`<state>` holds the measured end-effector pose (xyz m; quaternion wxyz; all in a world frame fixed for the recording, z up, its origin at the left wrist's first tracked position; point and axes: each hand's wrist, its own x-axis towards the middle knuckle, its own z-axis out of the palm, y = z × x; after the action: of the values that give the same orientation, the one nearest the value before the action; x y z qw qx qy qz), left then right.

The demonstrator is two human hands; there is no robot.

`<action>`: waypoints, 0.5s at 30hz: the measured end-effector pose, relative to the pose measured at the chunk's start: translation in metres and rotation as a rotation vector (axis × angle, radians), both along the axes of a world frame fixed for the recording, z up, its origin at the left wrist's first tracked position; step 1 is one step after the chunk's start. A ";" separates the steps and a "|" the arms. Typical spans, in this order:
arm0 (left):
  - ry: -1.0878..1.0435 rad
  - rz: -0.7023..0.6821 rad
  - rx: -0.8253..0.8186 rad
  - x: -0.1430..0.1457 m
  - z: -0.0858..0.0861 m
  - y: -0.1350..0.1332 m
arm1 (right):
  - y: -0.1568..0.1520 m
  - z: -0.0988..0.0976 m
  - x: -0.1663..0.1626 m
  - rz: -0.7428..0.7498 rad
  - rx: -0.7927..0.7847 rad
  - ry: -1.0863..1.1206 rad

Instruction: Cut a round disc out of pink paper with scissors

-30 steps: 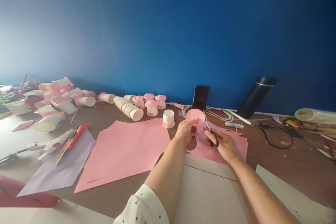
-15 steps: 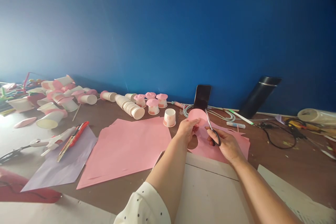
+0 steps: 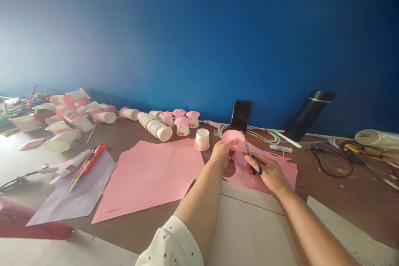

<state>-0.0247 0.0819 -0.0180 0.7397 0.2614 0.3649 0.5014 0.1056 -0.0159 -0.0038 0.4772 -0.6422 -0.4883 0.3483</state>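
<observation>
Between its thumb and fingers, my left hand (image 3: 222,153) pinches a round pink paper disc (image 3: 233,137). My right hand (image 3: 264,169) is wrapped round the black handles of a pair of scissors (image 3: 256,163). Their blades point up and lie against the disc's right edge; whether they are cutting into it I cannot make out. Below both hands lies a pink sheet (image 3: 249,178) with a round piece cut away at its left. A small white paper cup (image 3: 202,139) with a printed pattern stands left of my left hand.
A stack of pink paper (image 3: 149,174) lies at left, beside a red utility knife (image 3: 90,162) and a glue gun (image 3: 64,165). Pink-topped cups (image 3: 182,126) and nested cups (image 3: 154,126) sit behind. A phone (image 3: 241,115) and a black flask (image 3: 310,115) lean against the blue wall.
The scissor blades have tipped slightly left along the disc's edge. My left hand keeps its hold on the disc, and the view has shifted very slightly.
</observation>
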 end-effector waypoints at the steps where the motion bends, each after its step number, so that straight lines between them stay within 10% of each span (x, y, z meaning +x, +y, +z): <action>1: 0.002 0.015 -0.009 0.000 0.000 0.001 | 0.000 0.000 0.000 0.008 0.002 0.000; 15: -0.036 0.080 -0.075 0.002 -0.003 0.004 | -0.001 0.001 -0.002 0.001 -0.016 0.064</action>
<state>-0.0227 0.0860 -0.0206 0.7347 0.2097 0.3800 0.5214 0.1036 -0.0168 -0.0030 0.4874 -0.6341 -0.4705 0.3729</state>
